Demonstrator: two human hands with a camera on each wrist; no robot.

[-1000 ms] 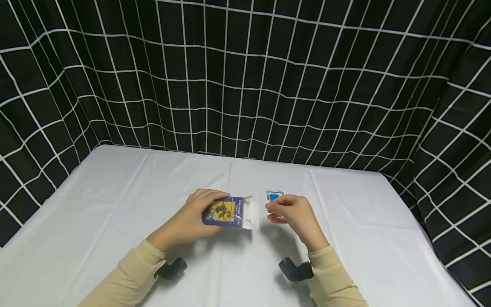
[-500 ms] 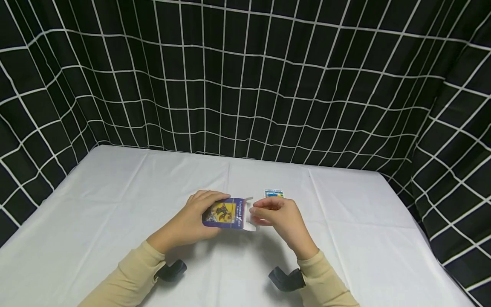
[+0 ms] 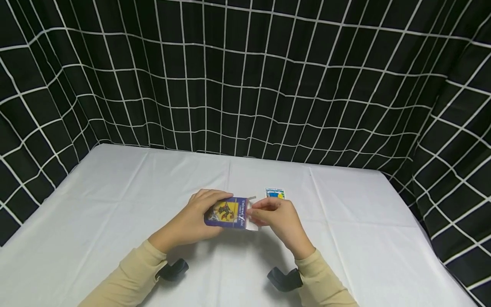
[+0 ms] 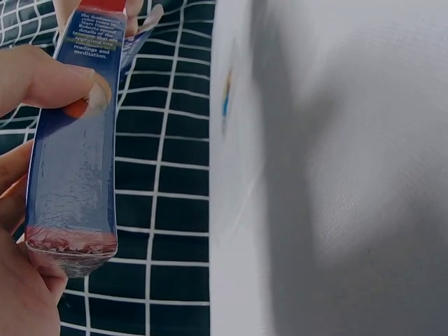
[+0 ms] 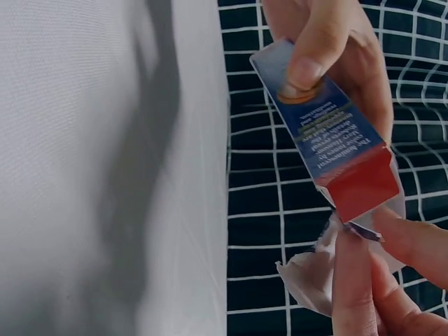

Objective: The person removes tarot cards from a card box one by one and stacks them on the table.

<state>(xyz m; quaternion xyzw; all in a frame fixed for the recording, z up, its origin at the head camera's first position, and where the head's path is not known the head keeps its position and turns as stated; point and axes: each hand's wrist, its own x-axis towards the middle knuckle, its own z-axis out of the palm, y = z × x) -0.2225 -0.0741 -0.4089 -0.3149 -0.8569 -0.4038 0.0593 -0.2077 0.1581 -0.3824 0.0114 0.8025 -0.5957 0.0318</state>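
My left hand [image 3: 189, 219] grips a purple-blue tarot card box [image 3: 225, 212], marked Universal Waite, above the table, its open end toward the right. In the left wrist view the thumb presses on the box's narrow side [image 4: 73, 161]. My right hand [image 3: 280, 217] is at the open end, thumb and index finger pinching at the pale end flap [image 5: 311, 280]. In the right wrist view a red end panel [image 5: 364, 185] shows just above these fingertips. What lies inside the box is hidden. A colourful card [image 3: 275, 193] lies flat on the table behind my right hand, partly covered by it.
A white cloth covers the table [image 3: 115, 192]. Behind and at both sides hangs a black curtain [image 3: 230, 85] with a white grid. A dark curved mount sticks out from each sleeve at the wrist.
My right hand has moved left from beside the card on the table to the box's open end. The left hand still holds the box in nearly the same place.
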